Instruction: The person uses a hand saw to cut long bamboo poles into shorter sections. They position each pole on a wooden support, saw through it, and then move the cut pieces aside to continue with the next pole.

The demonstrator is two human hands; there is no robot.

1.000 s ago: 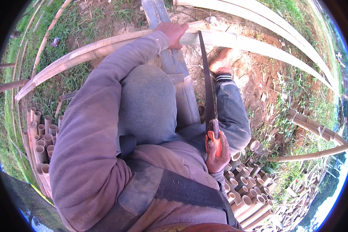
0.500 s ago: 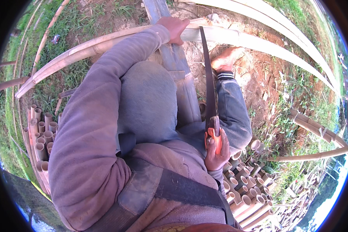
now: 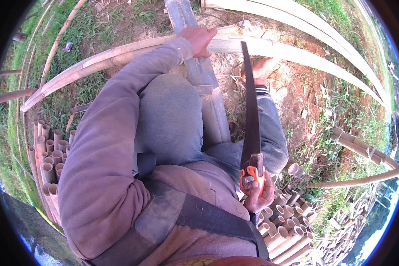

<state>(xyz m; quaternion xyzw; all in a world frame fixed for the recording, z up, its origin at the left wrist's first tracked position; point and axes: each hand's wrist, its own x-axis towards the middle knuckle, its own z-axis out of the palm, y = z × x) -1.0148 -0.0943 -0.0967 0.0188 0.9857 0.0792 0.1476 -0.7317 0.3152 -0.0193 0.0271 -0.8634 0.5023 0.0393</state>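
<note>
A long pale bamboo pole (image 3: 292,52) lies crosswise over a grey wooden beam (image 3: 215,111) in front of me. My left hand (image 3: 198,41) grips the pole where it crosses the beam, fingers bent over its far side. Low on the right, my right hand (image 3: 260,196) is closed around the orange handle of a handsaw (image 3: 252,111). The dark blade points away from me, and its narrow tip overlaps the pole just right of my left hand. Whether the teeth touch the bamboo I cannot tell.
My bare foot (image 3: 264,71) rests just below the pole, right of the beam. Cut bamboo tubes (image 3: 288,221) stand bundled at lower right, with another bundle (image 3: 48,155) at left. More long bamboo (image 3: 314,22) arches across the far right. Grass and bare soil surround these.
The saw has come back toward me and slightly right, its tip now nearer the pole's edge. My right hand moved down and right with it. My left hand stays on the pole.
</note>
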